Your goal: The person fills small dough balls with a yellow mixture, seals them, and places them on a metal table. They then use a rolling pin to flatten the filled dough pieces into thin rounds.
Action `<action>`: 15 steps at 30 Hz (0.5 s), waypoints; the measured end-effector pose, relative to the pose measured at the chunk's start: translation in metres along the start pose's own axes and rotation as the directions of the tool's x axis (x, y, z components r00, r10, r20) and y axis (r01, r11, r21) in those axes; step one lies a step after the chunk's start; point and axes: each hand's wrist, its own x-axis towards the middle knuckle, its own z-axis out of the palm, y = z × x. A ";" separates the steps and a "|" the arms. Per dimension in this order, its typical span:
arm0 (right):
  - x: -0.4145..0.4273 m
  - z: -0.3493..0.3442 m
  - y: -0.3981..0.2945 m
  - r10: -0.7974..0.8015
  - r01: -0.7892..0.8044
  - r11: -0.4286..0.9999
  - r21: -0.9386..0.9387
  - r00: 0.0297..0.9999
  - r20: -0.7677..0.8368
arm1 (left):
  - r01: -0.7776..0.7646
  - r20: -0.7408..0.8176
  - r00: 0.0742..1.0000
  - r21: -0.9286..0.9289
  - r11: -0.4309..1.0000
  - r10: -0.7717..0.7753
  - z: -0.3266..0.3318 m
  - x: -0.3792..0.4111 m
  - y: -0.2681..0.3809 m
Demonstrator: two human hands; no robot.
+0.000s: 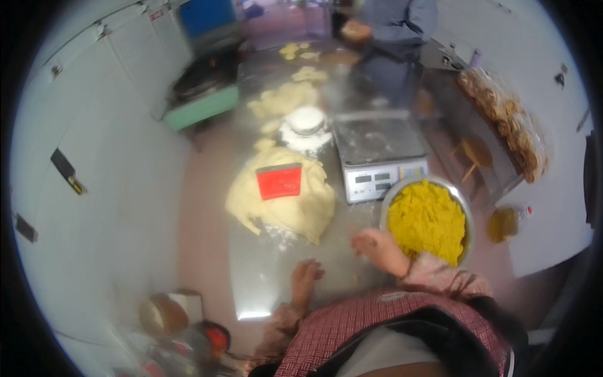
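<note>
My left hand [307,279] is over the near part of the steel table [264,287], fingers slightly apart and nothing seen in them. Just left of a metal bowl [467,207] of crumbly yellow filling [426,221] is my right hand [382,250], with curled, blurred fingers. Whether it holds anything small cannot be seen. Ahead of both hands lies a large mound of pale dough [292,214]. A red dough scraper [280,183] rests flat on top of it. To the dough's right stands a digital scale [384,146], partly behind the bowl's rim.
Beyond the dough, a bowl of white flour [306,121] sits in spilled flour. Dough pieces [285,99] trail toward the far end, where another person [391,52] stands. At right are bagged baked goods [506,120], a stool [476,153] and an oil bottle [506,225].
</note>
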 end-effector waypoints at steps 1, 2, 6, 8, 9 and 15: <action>-0.023 -0.011 0.008 0.037 -0.037 0.999 0.000 0.999 -0.025 | -0.001 0.027 1.000 0.039 0.999 0.000 0.002 0.001 0.003; -0.053 -0.024 0.013 0.080 -0.080 0.997 0.000 0.994 -0.076 | 0.001 0.082 0.997 0.081 0.997 -0.008 0.009 0.002 0.006; -0.151 -0.035 0.027 0.351 -0.375 0.927 0.013 0.853 -0.386 | -0.016 0.246 0.969 0.207 0.978 -0.037 0.034 -0.002 0.019; -0.195 -0.033 0.031 0.274 -0.350 0.936 -0.032 0.783 -0.559 | -0.005 0.373 0.923 0.267 0.964 -0.099 0.045 -0.004 0.013; -0.217 -0.027 0.029 0.243 -0.364 0.929 -0.062 0.729 -0.640 | 0.013 0.441 0.885 0.294 0.956 -0.148 0.049 -0.006 0.006; -0.313 0.072 0.059 0.218 -0.296 0.949 0.110 0.361 -0.907 | -0.097 0.724 0.545 0.555 0.826 -0.423 0.057 -0.032 -0.011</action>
